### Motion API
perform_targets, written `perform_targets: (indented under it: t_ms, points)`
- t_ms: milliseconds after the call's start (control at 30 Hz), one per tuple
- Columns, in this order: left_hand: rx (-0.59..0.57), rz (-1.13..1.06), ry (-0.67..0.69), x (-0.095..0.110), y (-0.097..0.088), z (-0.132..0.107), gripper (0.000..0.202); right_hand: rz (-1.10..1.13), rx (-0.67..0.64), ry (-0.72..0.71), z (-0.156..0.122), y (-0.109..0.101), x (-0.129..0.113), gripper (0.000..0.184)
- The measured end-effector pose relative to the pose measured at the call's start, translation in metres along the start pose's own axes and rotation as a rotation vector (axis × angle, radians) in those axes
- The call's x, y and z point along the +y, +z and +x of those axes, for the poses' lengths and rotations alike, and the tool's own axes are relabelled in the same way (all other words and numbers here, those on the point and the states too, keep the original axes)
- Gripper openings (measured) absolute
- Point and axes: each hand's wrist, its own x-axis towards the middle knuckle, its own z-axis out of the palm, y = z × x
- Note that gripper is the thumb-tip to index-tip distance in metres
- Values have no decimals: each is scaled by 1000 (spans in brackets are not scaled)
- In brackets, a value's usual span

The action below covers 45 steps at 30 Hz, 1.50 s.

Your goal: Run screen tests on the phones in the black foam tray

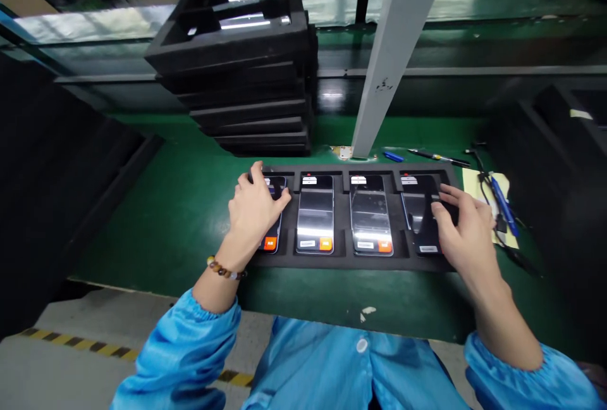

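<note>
A black foam tray [341, 262] lies across the bench, holding phones in a row of slots. My left hand [253, 204] is over the leftmost phone [274, 233], thumb along its right edge and fingers around its upper left side. Two phones, one left of centre [315, 211] and one right of centre [371, 214], lie face up untouched, with white labels and orange stickers. At the right end, my right hand [467, 223] reaches over the rightmost phone [420, 214]. Its thumb and fingers are apart at that phone's right edge, and the palm hides the lower right corner.
Stacked black foam trays [256, 93] stand behind, left of a grey post [398, 49]. To the right are a blue pen [504, 204], a yellow paper [472, 181], a black cable [515, 255] and dark foam blocks [535, 169]. Another dark stack [57, 163] stands left.
</note>
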Motion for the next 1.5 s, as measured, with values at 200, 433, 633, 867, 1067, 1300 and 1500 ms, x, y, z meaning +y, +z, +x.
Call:
perform_targets:
  t_ms: [200, 433, 633, 867, 1067, 1300, 1500]
  points:
    - [-76, 13, 0, 3, -7, -2, 86, 103, 13, 59, -3, -1, -2, 42]
    - [-60, 12, 15, 1, -5, -2, 89, 205, -63, 121, 2, -6, 5, 45]
    - [-149, -112, 33, -19, -10, 6, 103, 46, -50, -119, 0, -13, -11, 56]
    - [-102, -232, 343, 10, -10, 5, 94, -161, -172, -462, -1, 14, -59, 50]
    - [-161, -124, 167, 6, -10, 5, 91, -160, -200, -410, -3, 30, -65, 54]
    - [-53, -219, 78, -17, 4, 2, 99, -112, -191, -363, -2, 35, -66, 56]
    - [16, -299, 188, -2, -1, -5, 92, -71, -194, -297, 0, 36, -64, 57]
